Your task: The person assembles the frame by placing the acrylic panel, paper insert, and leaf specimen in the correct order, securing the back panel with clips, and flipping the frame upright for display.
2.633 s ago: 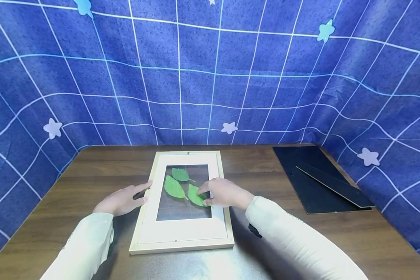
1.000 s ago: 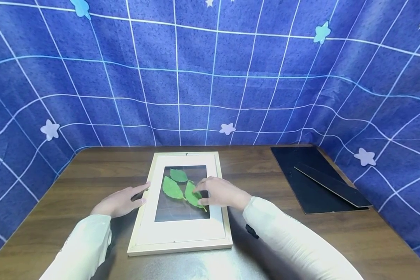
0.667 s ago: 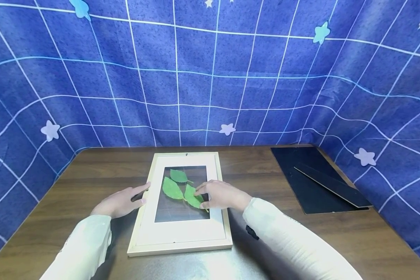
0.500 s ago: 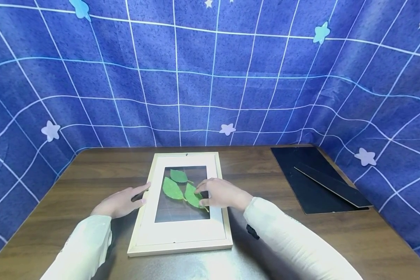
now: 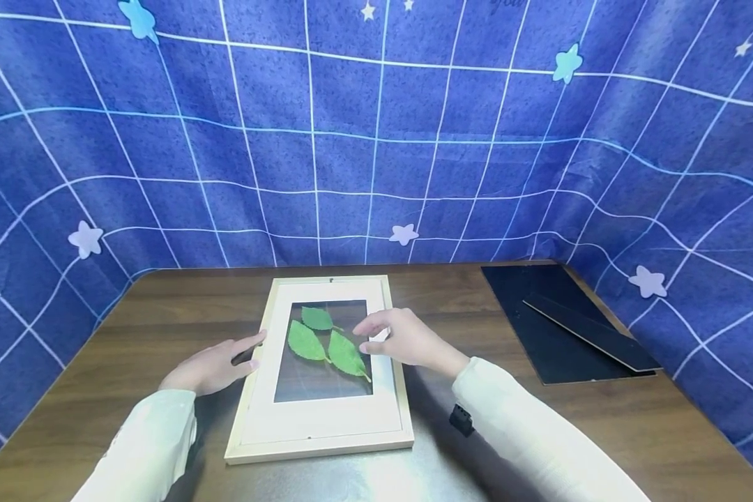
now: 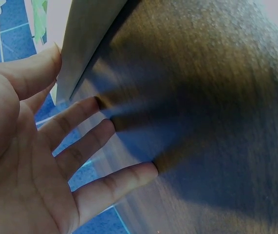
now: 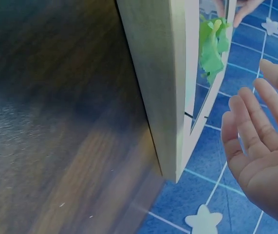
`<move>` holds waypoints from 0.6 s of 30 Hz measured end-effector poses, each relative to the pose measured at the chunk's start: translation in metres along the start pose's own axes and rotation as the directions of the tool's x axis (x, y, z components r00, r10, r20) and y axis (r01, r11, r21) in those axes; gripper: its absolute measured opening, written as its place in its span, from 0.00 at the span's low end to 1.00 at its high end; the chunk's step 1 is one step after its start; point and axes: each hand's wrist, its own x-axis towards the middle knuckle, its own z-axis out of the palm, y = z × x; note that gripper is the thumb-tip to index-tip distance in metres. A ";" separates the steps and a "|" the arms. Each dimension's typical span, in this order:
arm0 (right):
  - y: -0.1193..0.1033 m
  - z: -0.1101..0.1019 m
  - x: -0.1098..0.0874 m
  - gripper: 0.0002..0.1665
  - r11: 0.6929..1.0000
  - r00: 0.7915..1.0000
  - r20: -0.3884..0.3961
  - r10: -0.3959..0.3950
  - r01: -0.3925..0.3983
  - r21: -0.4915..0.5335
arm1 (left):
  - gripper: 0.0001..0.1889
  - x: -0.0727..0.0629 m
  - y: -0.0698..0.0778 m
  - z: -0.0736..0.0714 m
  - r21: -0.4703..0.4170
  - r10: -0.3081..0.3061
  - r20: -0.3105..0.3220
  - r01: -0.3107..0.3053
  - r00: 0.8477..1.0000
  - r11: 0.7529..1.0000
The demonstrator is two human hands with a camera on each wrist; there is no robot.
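A pale wooden picture frame [image 5: 320, 453] with a white mat [image 5: 326, 422] lies flat on the table. In its clear window lie three green leaves: an upper leaf [image 5: 316, 318], a left leaf [image 5: 306, 341] and a right leaf [image 5: 346, 354]. At the frame's left edge rests my left hand [image 5: 210, 366], thumb and index finger against it; the other fingers extend toward the table in the left wrist view. My right hand [image 5: 411, 341] hovers over the frame's right side, fingers loosely bent, holding nothing. The right wrist view shows it apart from the leaves.
Toward the back right of the brown wooden table [image 5: 452, 300] lies a black board [image 5: 514, 293]. A narrower black strip [image 5: 592, 335] lies across it, slanting. Behind and beside the table hangs a blue curtain [image 5: 345, 167] with white grid lines and stars.
My right hand has lifted off the right leaf. That leaf has turned slightly, its stem now pointing more toward me. The left hand stays at the frame's left edge.
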 end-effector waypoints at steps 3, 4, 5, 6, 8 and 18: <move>0.003 -0.004 -0.004 0.15 0.998 0.999 -0.035 0.025 -0.024 0.052 | 0.33 -0.001 -0.001 -0.001 0.002 0.005 -0.003 -0.005 1.000 1.000; 0.004 -0.005 -0.006 0.15 0.997 0.998 -0.044 0.035 -0.031 0.069 | 0.33 -0.001 -0.001 -0.001 0.007 0.008 -0.004 -0.008 1.000 1.000; 0.005 -0.006 -0.007 0.15 0.996 0.998 -0.054 0.043 -0.038 0.085 | 0.32 -0.001 -0.002 -0.002 0.010 0.012 -0.005 -0.012 1.000 1.000; 0.007 -0.008 -0.009 0.14 0.994 0.997 -0.064 0.051 -0.045 0.101 | 0.32 -0.001 -0.002 -0.002 0.012 0.016 -0.006 -0.016 1.000 1.000; 0.011 -0.010 -0.013 0.14 0.992 0.995 -0.084 0.056 -0.046 0.121 | 0.32 -0.001 -0.003 -0.002 0.008 0.026 -0.005 -0.026 1.000 1.000; 0.039 -0.025 -0.040 0.16 0.969 0.979 -0.160 0.129 -0.089 0.231 | 0.32 0.002 -0.002 -0.001 -0.022 0.044 0.017 -0.044 0.999 0.999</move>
